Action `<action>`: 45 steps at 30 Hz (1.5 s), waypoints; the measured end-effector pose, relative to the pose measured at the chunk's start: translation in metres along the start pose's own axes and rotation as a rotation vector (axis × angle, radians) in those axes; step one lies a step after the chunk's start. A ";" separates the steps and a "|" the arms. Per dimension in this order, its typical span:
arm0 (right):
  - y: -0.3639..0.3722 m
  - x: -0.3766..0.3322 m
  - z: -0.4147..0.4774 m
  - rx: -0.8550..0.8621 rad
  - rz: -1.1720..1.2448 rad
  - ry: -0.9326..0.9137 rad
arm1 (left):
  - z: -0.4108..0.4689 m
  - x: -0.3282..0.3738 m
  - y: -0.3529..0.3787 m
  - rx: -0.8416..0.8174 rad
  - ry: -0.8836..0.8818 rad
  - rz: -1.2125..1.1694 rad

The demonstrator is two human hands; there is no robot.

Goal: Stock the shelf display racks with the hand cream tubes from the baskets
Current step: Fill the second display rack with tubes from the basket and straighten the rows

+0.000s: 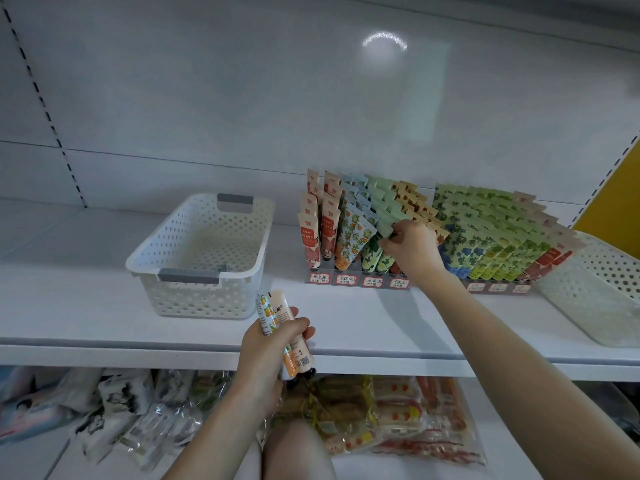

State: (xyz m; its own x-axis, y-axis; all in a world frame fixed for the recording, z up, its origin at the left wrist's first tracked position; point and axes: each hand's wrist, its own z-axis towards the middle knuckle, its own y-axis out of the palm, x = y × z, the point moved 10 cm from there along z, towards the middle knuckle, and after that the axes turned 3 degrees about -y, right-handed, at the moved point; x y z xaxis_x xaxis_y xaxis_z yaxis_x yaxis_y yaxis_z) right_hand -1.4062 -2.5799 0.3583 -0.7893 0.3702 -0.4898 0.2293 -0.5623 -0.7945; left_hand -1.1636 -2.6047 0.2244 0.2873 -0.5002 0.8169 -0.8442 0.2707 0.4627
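standing floral-print tubes (356, 237) in tight rows

Shelf (346, 323): basket (201, 299) at left, racks (358, 281) of tubes (349, 237) to its right, second basket (602, 306) far right; packets (381, 410) below.

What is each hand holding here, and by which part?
Left hand grips two hand cream tubes round their middles. Right hand pinches the flat top end of a green tube standing in the left rack.
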 end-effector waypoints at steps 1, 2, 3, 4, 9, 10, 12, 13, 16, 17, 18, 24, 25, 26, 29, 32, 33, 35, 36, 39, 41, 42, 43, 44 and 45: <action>-0.002 -0.001 -0.001 0.001 0.018 0.000 | -0.001 0.002 0.001 -0.012 0.005 0.003; -0.004 -0.001 -0.002 -0.002 0.038 0.007 | -0.002 0.003 0.002 -0.020 0.011 0.003; -0.006 -0.001 -0.004 -0.004 0.050 0.015 | -0.003 0.006 0.002 -0.023 0.018 0.000; -0.011 -0.001 -0.006 0.015 0.061 0.023 | -0.004 0.009 0.002 -0.025 0.028 -0.006; -0.038 -0.011 -0.034 0.172 0.350 -0.001 | -0.007 0.031 0.010 -0.062 0.074 -0.068; -0.029 -0.019 -0.044 0.097 0.414 -0.026 | -0.007 0.035 0.013 -0.078 0.082 -0.078; -0.002 -0.039 -0.069 -0.138 0.500 -0.067 | -0.010 0.045 0.019 -0.102 0.109 -0.081; 0.010 -0.048 -0.083 -0.238 0.541 -0.075 | -0.012 0.049 0.021 -0.107 0.125 -0.076; 0.030 -0.064 -0.113 -0.365 0.719 -0.056 | -0.016 0.058 0.024 -0.111 0.171 -0.010; 0.035 -0.067 -0.120 -0.385 0.785 -0.041 | -0.018 0.060 0.026 -0.120 0.183 0.011; 0.039 -0.071 -0.127 -0.403 0.834 -0.036 | -0.019 0.062 0.028 -0.129 0.194 0.025; 0.046 -0.076 -0.139 -0.349 0.887 -0.052 | -0.025 0.068 0.025 -0.100 0.244 0.085; 0.044 -0.073 -0.139 -0.296 0.843 -0.058 | -0.025 0.071 0.022 -0.070 0.261 0.082; 0.041 -0.071 -0.139 -0.243 0.793 -0.062 | -0.026 0.075 0.018 -0.037 0.283 0.075; 0.038 -0.067 -0.144 -0.124 0.670 -0.066 | -0.028 0.084 0.011 0.022 0.327 0.061; 0.039 -0.067 -0.147 -0.075 0.570 -0.079 | -0.029 0.084 0.011 0.039 0.323 0.070; 0.040 -0.066 -0.148 -0.071 0.542 -0.079 | -0.029 0.083 0.011 0.040 0.316 0.078; 0.044 -0.065 -0.149 -0.078 0.493 -0.084 | -0.028 0.081 0.013 0.035 0.308 0.092; 0.046 -0.065 -0.150 -0.089 0.462 -0.093 | -0.027 0.080 0.013 0.034 0.304 0.102; 0.054 -0.069 -0.152 -0.163 0.397 -0.126 | -0.028 0.078 0.016 0.024 0.300 0.138; 0.058 -0.071 -0.154 -0.229 0.457 -0.132 | -0.028 0.077 0.018 0.008 0.302 0.149; 0.058 -0.072 -0.154 -0.256 0.511 -0.129 | -0.027 0.076 0.018 0.001 0.299 0.153; 0.056 -0.072 -0.153 -0.276 0.553 -0.126 | -0.027 0.076 0.017 -0.004 0.295 0.159; 0.055 -0.071 -0.152 -0.283 0.563 -0.132 | -0.027 0.075 0.017 -0.012 0.292 0.168; 0.053 -0.070 -0.150 -0.283 0.557 -0.140 | -0.027 0.075 0.018 -0.024 0.288 0.179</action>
State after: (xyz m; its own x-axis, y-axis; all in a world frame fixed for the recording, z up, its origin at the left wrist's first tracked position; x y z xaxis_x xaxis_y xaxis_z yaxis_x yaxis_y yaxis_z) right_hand -1.2535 -2.5244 0.2966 -0.5709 -0.0317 -0.8204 0.7530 -0.4185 -0.5078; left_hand -1.1450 -2.6150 0.3029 0.2543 -0.1905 0.9482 -0.8829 0.3544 0.3080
